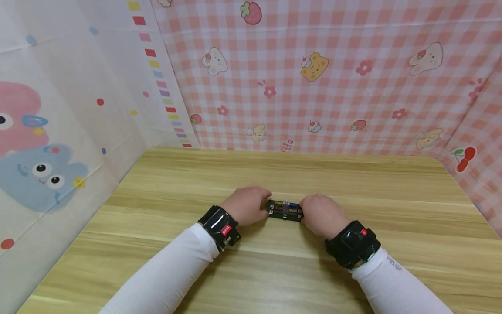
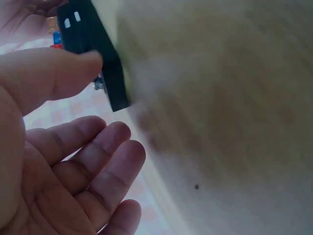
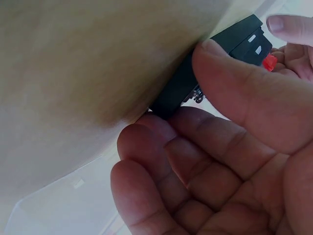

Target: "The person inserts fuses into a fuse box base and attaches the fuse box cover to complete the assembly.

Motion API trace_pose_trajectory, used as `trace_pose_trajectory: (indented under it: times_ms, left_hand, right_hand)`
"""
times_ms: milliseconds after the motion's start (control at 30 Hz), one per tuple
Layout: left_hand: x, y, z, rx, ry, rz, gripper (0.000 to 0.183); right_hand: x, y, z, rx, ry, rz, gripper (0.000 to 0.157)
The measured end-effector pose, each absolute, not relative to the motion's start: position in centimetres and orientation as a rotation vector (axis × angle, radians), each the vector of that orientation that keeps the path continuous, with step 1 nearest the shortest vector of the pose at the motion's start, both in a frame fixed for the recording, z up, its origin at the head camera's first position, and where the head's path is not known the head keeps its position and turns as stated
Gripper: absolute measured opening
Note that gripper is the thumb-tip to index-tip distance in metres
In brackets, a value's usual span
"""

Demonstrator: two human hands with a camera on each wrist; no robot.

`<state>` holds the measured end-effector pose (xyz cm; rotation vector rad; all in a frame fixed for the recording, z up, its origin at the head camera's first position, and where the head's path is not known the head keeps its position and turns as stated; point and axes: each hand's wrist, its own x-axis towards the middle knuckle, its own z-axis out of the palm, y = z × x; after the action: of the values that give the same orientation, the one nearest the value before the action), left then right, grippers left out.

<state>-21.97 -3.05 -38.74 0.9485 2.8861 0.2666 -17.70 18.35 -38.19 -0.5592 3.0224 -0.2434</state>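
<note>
A black fuse block (image 1: 285, 216) with coloured blade fuses and metal terminals lies on the wooden table between both hands. My right hand (image 1: 322, 214) pinches its right end; in the right wrist view the thumb (image 3: 230, 83) lies along the near side and fingers meet the end. My left hand (image 1: 246, 206) is at the left end. Its thumb (image 2: 63, 73) overlaps the block's near side in the left wrist view, while the other fingers (image 2: 120, 169) are loosely bent and apart from the block. Whether that thumb presses on it, I cannot tell.
The wooden table (image 1: 251, 274) runs back to a pink checked cloth (image 1: 274, 109). A white patterned cloth (image 1: 78, 113) hangs at the left. In the right wrist view, a pale translucent panel (image 3: 63, 200) with a rounded corner shows beyond the right fingers.
</note>
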Motion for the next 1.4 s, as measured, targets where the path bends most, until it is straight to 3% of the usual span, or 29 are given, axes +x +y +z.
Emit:
trace_pose_trajectory:
  times_ms: [1267, 1400]
  left_hand:
    - [-22.0, -2.0, -38.6, 0.955, 2.920, -0.024, 0.047]
    - [-22.1, -1.9, -38.7, 0.958, 2.923, -0.029, 0.048]
  right_hand:
    - [-17.6, 18.7, -37.7, -0.655, 3.004, -0.272, 0.009]
    - [-17.7, 19.4, -36.9, -0.682, 3.028, -0.277, 0.017]
